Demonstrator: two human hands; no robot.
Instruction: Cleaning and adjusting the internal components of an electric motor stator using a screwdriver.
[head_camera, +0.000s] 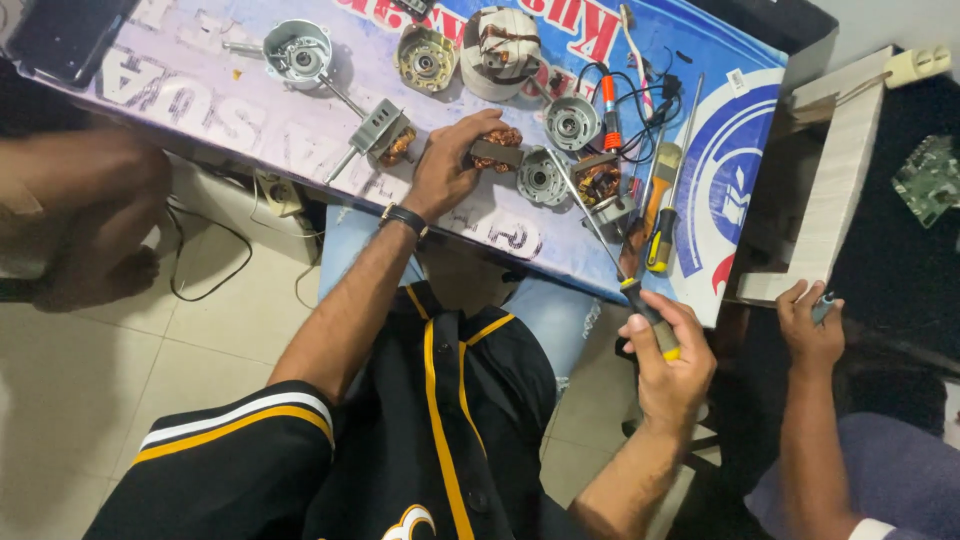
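Printed banner table (200, 90) above pale tiled floor (80, 400) bears motor parts (497, 50).

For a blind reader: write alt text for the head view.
Seen from above, a person's left hand grips a copper-wound motor core on a banner-covered table, while the right hand holds a long screwdriver. Motor housings and other screwdrivers lie around; another person's hand is at right.

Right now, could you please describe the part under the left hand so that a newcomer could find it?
On the printed banner covering the table, find the left hand near its front edge. Its fingers rest on a motor core: coppery windings with a grey band, unlike the round silver housings beside it.
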